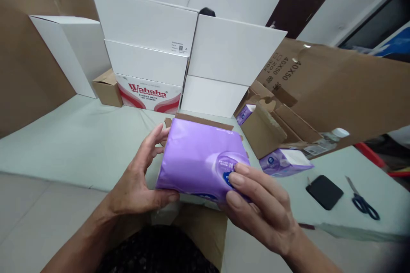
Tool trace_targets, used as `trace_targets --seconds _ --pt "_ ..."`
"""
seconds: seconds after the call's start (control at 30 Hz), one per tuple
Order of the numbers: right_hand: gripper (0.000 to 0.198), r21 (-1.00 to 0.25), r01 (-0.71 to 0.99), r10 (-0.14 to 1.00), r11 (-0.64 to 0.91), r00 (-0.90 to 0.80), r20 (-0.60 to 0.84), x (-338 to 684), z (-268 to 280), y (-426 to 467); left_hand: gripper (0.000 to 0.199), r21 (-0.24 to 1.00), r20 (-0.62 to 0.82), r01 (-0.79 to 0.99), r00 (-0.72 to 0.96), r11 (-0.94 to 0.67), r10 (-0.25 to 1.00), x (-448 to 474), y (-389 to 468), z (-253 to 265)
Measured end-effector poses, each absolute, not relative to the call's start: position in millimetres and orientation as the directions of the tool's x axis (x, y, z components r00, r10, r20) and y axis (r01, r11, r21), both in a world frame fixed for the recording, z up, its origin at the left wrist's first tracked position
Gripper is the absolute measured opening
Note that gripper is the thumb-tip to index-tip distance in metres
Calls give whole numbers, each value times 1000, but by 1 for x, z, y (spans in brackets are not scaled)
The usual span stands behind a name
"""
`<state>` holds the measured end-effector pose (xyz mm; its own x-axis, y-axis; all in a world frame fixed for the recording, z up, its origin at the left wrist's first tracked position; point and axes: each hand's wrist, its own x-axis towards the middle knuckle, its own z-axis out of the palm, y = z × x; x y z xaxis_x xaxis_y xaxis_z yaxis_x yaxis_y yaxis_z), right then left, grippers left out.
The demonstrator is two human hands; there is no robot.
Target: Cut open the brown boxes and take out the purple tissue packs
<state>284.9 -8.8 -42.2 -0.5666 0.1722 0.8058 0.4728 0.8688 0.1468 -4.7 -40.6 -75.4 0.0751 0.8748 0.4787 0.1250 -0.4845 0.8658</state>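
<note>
Between my two hands is a purple tissue pack [195,153], held up over the near edge of the table with its broad printed face upward. My left hand [144,175] grips its left end, the thumb along the near side and the fingers on the far side. On the right, my right hand [259,204] closes on the near right corner, fingertips on the printed oval; its thumb is hidden. Beneath the pack, parts of an open cardboard box [205,226] show, its far flap just behind the pack.
Folded white cardboard panels [230,51] and a Wahaba-printed white box [150,94] stand at the back, with a small brown box [109,89] beside. To the right are another tissue pack [285,162], brown cartons [265,123], a plastic bottle [329,140], a black pouch [324,192] and scissors [361,202].
</note>
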Motion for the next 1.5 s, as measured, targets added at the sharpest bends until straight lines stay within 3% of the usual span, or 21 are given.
trace_targets --seconds 0.13,0.3,0.43,0.53,0.63,0.73,0.87,1.0,1.13,1.37,1.5 --pt "20 347 341 -80 874 -602 794 275 -48 -7 127 864 416 249 139 -439 899 -13 -39 -73" --pt "21 321 306 -81 896 -600 796 269 -59 -8 136 855 390 301 164 -422 906 -14 -39 -76" --pt "35 193 391 67 900 -562 824 282 -66 -16 125 901 383 185 85 -392 920 -14 -40 -83" --pt "54 10 571 241 821 -362 901 306 -77 -22 115 930 363 45 25 -364 931 -18 -43 -90" --pt "47 -220 716 429 662 -122 895 327 -99 -23 105 937 349 -34 -12 -349 937 -20 -44 -95" --pt "36 -454 725 675 518 -20 738 332 -129 -15 102 924 378 -34 -68 -380 923 -19 -43 -96" --pt "62 -677 694 913 247 67 401 317 -162 9 97 890 448 -33 -136 -456 884 -15 -38 -100" --pt "53 -655 756 983 -3 122 136 294 -174 36 95 872 473 -60 -151 -486 868 -15 -34 -108" --pt "44 -579 809 988 -103 150 33 270 -175 50 95 882 452 -59 -168 -467 876 -19 -34 -112" --pt "32 -510 855 993 -95 120 15 250 -173 64 94 883 438 -106 -165 -457 884 -15 -29 -114" --pt "45 -623 782 988 -21 110 105 269 -169 53 94 904 389 -139 -132 -406 912 -11 -27 -112"
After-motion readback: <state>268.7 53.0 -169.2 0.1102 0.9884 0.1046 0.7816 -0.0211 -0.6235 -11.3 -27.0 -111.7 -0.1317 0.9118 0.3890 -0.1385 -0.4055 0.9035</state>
